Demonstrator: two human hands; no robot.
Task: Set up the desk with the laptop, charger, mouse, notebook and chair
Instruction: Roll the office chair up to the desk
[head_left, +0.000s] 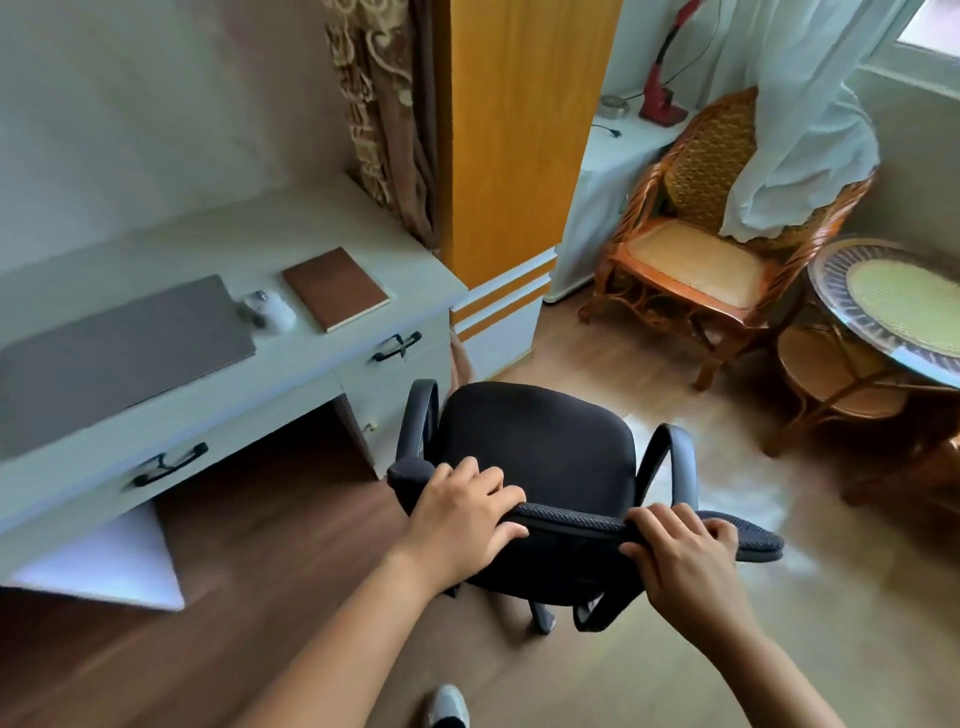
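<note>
The top edge of the black chair's (540, 447) backrest is gripped by both hands, the left hand (462, 519) and the right hand (680, 556) well apart. The chair is stood on the floor just beside the counter's (322, 364) right end, where a closed laptop (114, 348), mouse (270, 309) and notebook (335, 288) are laid.

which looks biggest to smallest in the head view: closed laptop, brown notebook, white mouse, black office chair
1. black office chair, though it sits nearest the camera, which inflates it
2. closed laptop
3. brown notebook
4. white mouse

Both hands, left and right, grip the chair's backrest.
</note>
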